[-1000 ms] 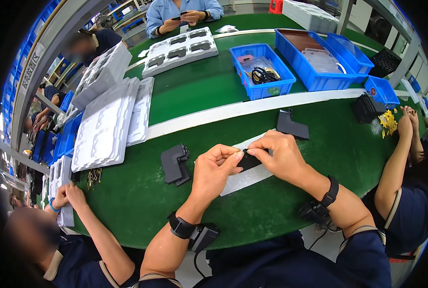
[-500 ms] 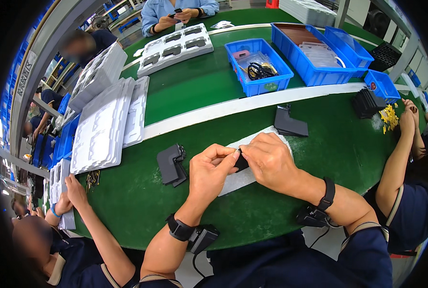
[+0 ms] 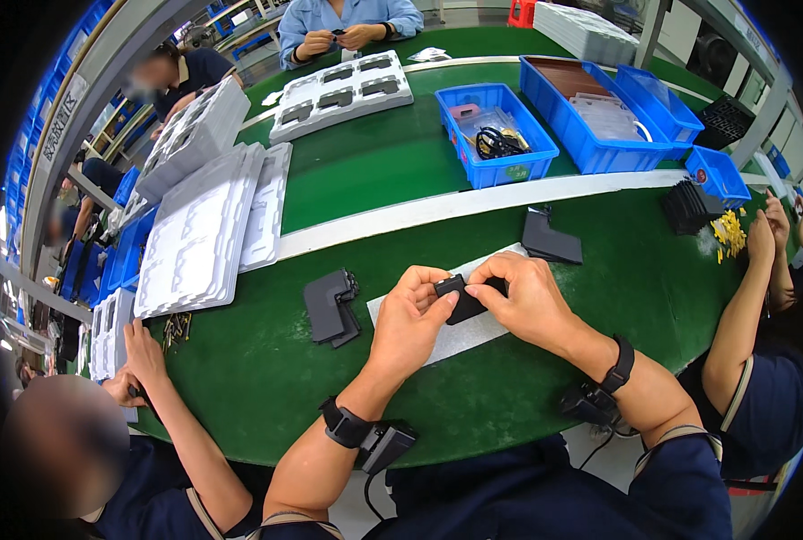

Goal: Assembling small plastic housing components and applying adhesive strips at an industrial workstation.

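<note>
Between my two hands is a small black L-shaped plastic part point(image 3: 467, 308), held above a pale cloth mat point(image 3: 392, 310). My left hand point(image 3: 416, 315) pinches its left end between thumb and fingers. At the other side my right hand point(image 3: 520, 292) grips the part, thumb and index finger on its upper edge. Left of my hands lie several similar dark L-shaped parts point(image 3: 327, 306), overlapping on the green table. More of these dark parts point(image 3: 552, 239) rest beyond my right hand.
White moulded trays point(image 3: 199, 225) are stacked at left, with another tray point(image 3: 343, 97) farther back. Blue bins point(image 3: 496, 135) stand beyond the white strip point(image 3: 419, 211). Co-workers' arms point(image 3: 190, 414) reach in at both sides. Yellow pieces point(image 3: 731, 236) lie at right beside black stacked parts point(image 3: 689, 209).
My fingers have shifted on the black part, which now shows more between them. My left thumb lies against its front, and my right hand has moved slightly right.
</note>
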